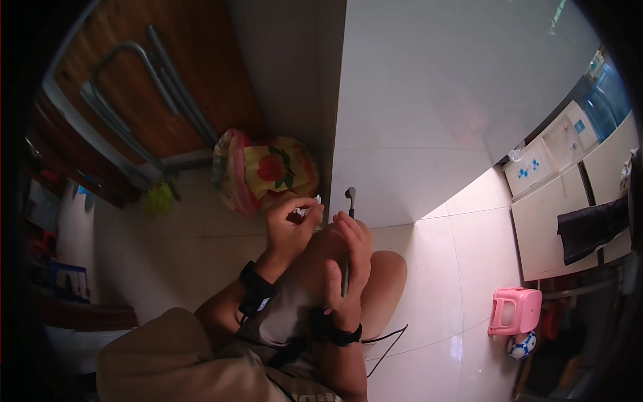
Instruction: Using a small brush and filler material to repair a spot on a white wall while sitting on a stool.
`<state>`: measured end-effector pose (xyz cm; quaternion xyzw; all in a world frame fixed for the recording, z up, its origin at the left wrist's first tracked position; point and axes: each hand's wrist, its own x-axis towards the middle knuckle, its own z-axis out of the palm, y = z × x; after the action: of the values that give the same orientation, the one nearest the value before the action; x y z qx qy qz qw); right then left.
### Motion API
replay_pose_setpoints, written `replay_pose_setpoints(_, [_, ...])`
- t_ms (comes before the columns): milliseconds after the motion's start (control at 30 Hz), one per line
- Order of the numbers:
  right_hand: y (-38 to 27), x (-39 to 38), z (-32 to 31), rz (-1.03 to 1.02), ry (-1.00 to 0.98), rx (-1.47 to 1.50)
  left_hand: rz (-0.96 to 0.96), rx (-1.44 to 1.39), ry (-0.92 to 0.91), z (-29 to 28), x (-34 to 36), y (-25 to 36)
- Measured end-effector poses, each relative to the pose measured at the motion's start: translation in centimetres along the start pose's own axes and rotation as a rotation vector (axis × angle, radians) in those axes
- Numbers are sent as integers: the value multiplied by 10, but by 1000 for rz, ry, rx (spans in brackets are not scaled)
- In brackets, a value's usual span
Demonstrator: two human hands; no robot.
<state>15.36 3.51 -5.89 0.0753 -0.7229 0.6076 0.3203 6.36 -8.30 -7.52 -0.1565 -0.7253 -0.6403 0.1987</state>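
Left hand (289, 224) raised over the knee, fingers (309, 204) pinched tight on a small crumpled white scrap of tissue (308, 210). Right hand (349, 264) just beside it, fingers curled round the shaft of a slim dark metal tool with a small angled head (349, 195); the head points up, clear of the scrap. Both wrists carry black bands. Behind the hands: a fruit-print yellow bag in a bin (268, 171). On the tiled floor at right, well apart, a pink plastic stool (514, 310) with a blue-and-white ball (521, 346) just beside it.
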Motion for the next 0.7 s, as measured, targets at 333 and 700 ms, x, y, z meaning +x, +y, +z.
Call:
replay_pose_setpoints(333, [-12, 46, 13, -84, -66, 8, -271, -22, -64, -14, -10, 9])
replay_pose_setpoints(700, [-20, 48, 19, -22, 47, 77, -495, -199, -72, -30, -19, -2])
